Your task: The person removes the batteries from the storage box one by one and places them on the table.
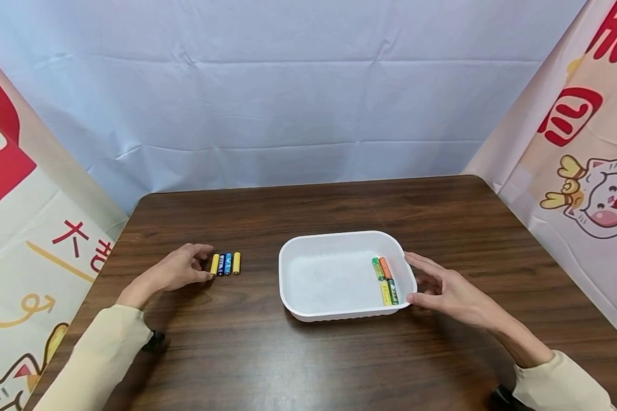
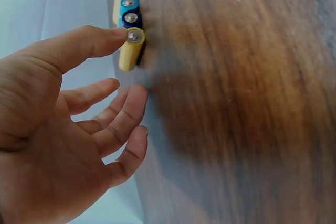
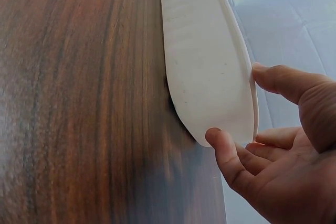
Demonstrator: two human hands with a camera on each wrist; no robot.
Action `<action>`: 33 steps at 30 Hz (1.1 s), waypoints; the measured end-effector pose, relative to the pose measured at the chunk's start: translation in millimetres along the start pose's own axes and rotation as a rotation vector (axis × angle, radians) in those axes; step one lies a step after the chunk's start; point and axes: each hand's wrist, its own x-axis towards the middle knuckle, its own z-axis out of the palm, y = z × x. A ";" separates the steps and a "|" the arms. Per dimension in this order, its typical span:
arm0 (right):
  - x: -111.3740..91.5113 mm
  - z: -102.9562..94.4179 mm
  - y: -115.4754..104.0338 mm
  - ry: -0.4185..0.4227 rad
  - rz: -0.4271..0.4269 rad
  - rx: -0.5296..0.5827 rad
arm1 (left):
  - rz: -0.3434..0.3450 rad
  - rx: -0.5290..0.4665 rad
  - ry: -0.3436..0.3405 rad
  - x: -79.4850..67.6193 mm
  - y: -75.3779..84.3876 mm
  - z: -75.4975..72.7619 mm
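Note:
Several small batteries stand side by side in a short row on the left of the table: a yellow battery [image 1: 214,266], a dark blue one, a light blue battery [image 1: 228,264] and another yellow one at the right end. My left hand [image 1: 182,268] is just left of the row, its fingers loosely bent. In the left wrist view its thumb tip overlaps the top of the nearest yellow battery [image 2: 129,56]. A white plastic basin [image 1: 313,285] sits right of centre. Thumb and fingertips of my right hand [image 1: 455,295] touch its right end.
Inside the basin, near its right wall, lie an orange battery [image 1: 385,267], a green battery [image 1: 377,268], a yellow battery [image 1: 385,294] and a dark green battery [image 1: 393,291]. The brown wooden table [image 1: 211,354] ends at a pale cloth backdrop [image 1: 288,114].

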 end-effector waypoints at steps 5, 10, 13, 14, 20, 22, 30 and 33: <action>-0.4 -0.4 0.3 -0.002 -0.005 -0.010 | 0.043 -0.017 0.037 -3.6 6.6 -9.1; -1.1 -0.3 0.0 -0.008 -0.003 0.021 | 0.095 -0.039 0.094 -8.7 25.7 -18.7; -1.1 -0.2 0.5 -0.013 -0.010 0.035 | 0.120 -0.076 0.105 -11.9 41.1 -21.3; -1.1 -0.1 0.5 -0.012 -0.010 0.033 | 0.129 -0.091 0.107 -12.4 46.7 -21.4; -0.4 0.1 0.7 -0.007 -0.017 0.015 | 0.187 -0.142 0.134 -11.6 84.1 -14.0; -0.5 -0.1 1.0 -0.005 -0.016 0.009 | 0.214 -0.154 0.141 -10.5 94.8 -9.5; -0.6 -0.4 1.3 -0.001 -0.016 -0.009 | 0.327 -0.186 0.147 -1.6 131.6 10.6; -0.7 -0.1 1.0 0.002 -0.020 -0.009 | 0.359 -0.191 0.134 2.7 143.9 19.3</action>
